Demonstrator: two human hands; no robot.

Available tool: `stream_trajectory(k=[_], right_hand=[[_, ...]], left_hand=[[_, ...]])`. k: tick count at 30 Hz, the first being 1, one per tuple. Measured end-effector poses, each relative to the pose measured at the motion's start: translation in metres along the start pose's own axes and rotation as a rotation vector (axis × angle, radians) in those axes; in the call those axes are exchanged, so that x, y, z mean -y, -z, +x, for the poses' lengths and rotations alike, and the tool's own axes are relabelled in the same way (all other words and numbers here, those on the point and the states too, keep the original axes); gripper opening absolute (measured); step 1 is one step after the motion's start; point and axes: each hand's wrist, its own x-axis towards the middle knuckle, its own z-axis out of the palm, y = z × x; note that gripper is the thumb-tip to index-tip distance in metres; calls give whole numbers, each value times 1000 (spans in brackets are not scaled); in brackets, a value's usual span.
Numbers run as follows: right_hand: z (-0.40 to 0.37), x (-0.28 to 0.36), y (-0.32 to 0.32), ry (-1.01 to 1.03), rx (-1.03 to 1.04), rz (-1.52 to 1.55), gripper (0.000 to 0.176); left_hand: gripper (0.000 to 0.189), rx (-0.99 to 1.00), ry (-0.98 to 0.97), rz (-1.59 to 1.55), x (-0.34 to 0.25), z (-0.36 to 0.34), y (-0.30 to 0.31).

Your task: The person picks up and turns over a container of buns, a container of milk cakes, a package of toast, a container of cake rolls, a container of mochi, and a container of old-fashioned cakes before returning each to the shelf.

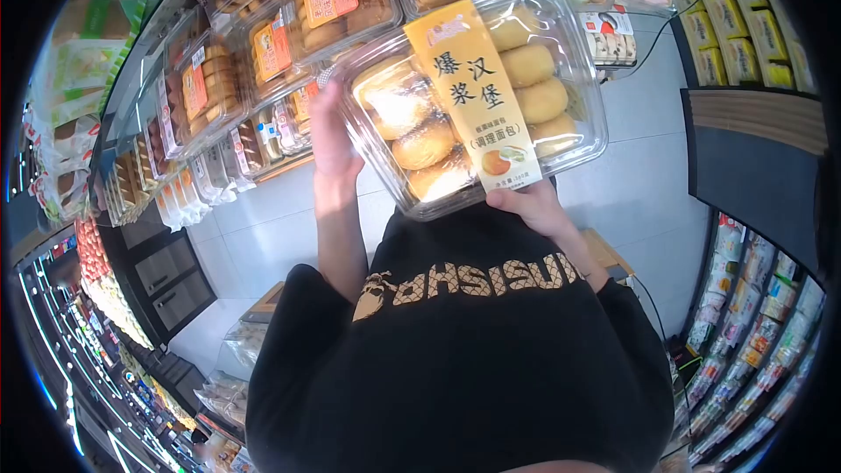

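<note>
A clear plastic box of buns (pixel 469 105) is held up and tilted in front of my chest. Several round golden buns (pixel 424 145) show through its lid, with bright glare on the left ones. Down its middle runs a yellow-orange paper band (pixel 448 39) with black Chinese lettering. My left hand (pixel 331 142) grips the box at its left side, its fingertips partly hidden. At the bottom edge my right hand (pixel 531 208) has its thumb against the band, and the other fingers are out of sight beneath the box.
Ahead, a display shelf carries several packed pastry boxes (pixel 329 2) with orange labels. Yellow packets (pixel 725 22) stand in rows at the upper right, above a dark shelf edge (pixel 753 127). Shelves of small packaged goods (pixel 760 320) line the right. Dark cabinets (pixel 166 285) stand left.
</note>
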Motion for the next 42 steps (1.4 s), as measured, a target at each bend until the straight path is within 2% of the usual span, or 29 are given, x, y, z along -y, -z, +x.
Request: stream_trajectory(k=[3, 6, 8, 9, 11, 12, 13, 14, 15, 16, 18, 19, 21, 22, 23, 25, 27, 29, 30, 32, 33, 35, 38, 42], right_hand=[[7, -2, -3, 60, 25, 33, 50], [16, -6, -5, 73, 3, -68, 54], [25, -9, -10, -3, -92, 515, 54], [25, -9, -11, -10, -92, 512, 54], [24, -9, -9, 23, -120, 267, 52], [22, -5, -7, 16, -115, 264, 52], [19, 4, -4, -36, -99, 23, 56], [17, 12, -3, -85, -80, -218, 59], [17, 18, -3, -85, -71, -220, 59], [16, 22, -5, -71, -59, -366, 58], [12, 28, -12, 2, -79, -602, 57], [13, 31, -15, -2, -75, -602, 57], [17, 43, -21, 333, -124, -640, 57], [24, 54, -30, 597, -126, -852, 53], [26, 56, -28, 590, -124, -855, 53], [24, 59, -24, 860, -15, -1251, 48], [21, 60, -26, 879, -12, -1290, 43], [17, 59, -21, 1011, -1, -1402, 48], [16, 58, -23, 1007, 4, -1403, 48], [14, 56, -29, 1030, -271, -1334, 57], [15, 55, -30, 1029, -269, -1336, 57], [17, 54, -31, 955, -271, -1299, 66], [21, 45, -31, 845, -279, -1184, 67], [30, 50, -27, 772, -315, -1186, 68]], left_hand=[[52, -8, 70, 64, 0, -7, 3], [53, 30, 94, -59, 6, -9, 14], [56, 55, 89, -116, 13, -10, 20], [56, 50, 89, -120, 14, -10, 23], [58, 121, 53, -6, 15, -9, 30], [63, 98, 75, 54, 14, -8, 38], [63, 91, 71, 52, 10, -5, 44], [64, 153, 78, 210, 6, -2, 50], [65, 216, 84, 369, 1, 2, 50], [64, 249, 141, 413, -6, 5, 45], [62, 289, 124, 511, -4, 11, 42], [60, 339, 108, 604, -4, 12, 39], [60, 359, 72, 721, -7, 8, 35], [60, 345, 69, 688, -7, 8, 34], [60, 331, 66, 655, -7, 7, 33], [60, 300, 60, 590, -6, 6, 31], [60, 272, 53, 532, -5, 5, 29], [60, 242, 48, 472, -5, 4, 28], [60, 226, 43, 441, -5, 4, 27], [60, 196, 30, 379, -4, 3, 26], [60, 182, 23, 349, -4, 3, 25], [60, 159, 8, 292, -3, 2, 24], [60, 131, -15, 210, -3, 2, 23], [60, 92, -41, 104, -2, 1, 22]])
